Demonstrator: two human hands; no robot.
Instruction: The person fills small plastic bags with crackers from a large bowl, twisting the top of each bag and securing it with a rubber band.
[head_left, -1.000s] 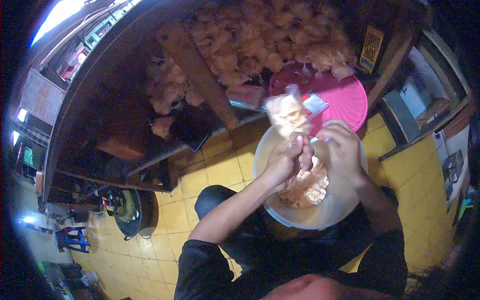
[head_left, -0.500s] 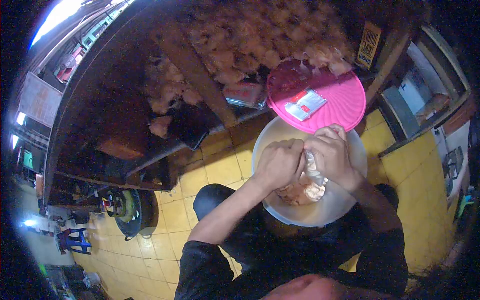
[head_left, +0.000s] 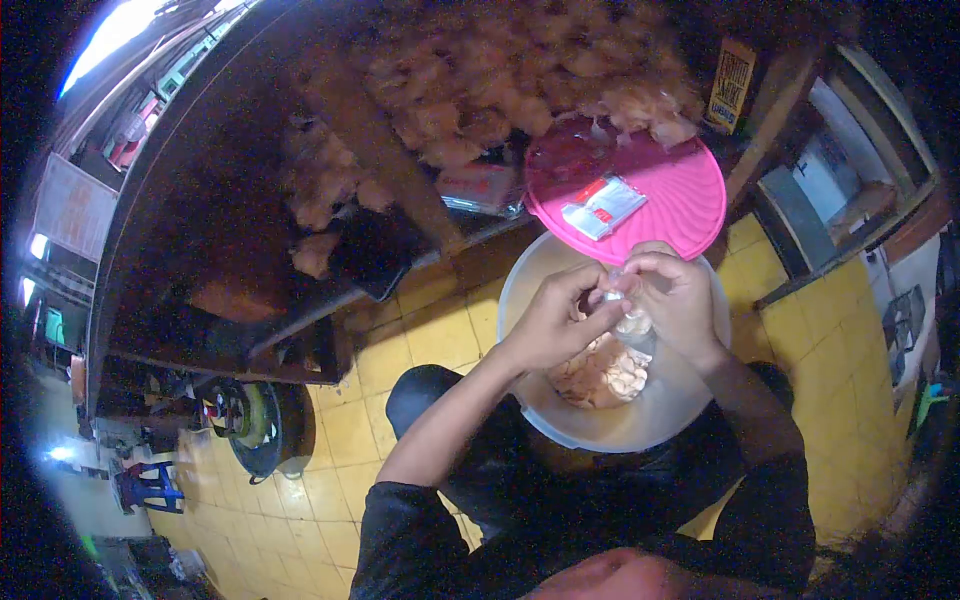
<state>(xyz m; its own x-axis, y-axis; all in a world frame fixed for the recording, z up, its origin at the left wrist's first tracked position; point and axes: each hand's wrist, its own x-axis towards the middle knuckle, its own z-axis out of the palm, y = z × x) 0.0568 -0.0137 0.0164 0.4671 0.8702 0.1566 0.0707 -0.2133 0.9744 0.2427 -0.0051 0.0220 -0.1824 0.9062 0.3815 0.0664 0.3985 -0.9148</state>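
Note:
My left hand (head_left: 562, 318) and my right hand (head_left: 682, 305) meet over a translucent white tub (head_left: 690, 395) between my knees. Both pinch the upper part of a small clear plastic bag (head_left: 634, 325) with pale, chip-like pieces inside. The exact grip of the fingertips is partly hidden. Below, loose pale and brownish chips (head_left: 600, 378) lie at the bottom of the tub. A pink ribbed lid (head_left: 680, 215) rests just beyond the tub's far rim, and on it lies a white-and-red packet (head_left: 605, 208).
Many filled clear bags (head_left: 470, 90) are heaped on the dark wooden shelf unit (head_left: 430, 205) ahead. A yellow-and-black box (head_left: 730, 85) stands at its right. A dark basin (head_left: 262, 440) and a blue stool (head_left: 160, 487) are on the yellow tiled floor (head_left: 345, 440) to the left.
My fingers have gone from clenched together at the bag's top to a looser pinch. The bag has risen slightly, showing more of the chips below it.

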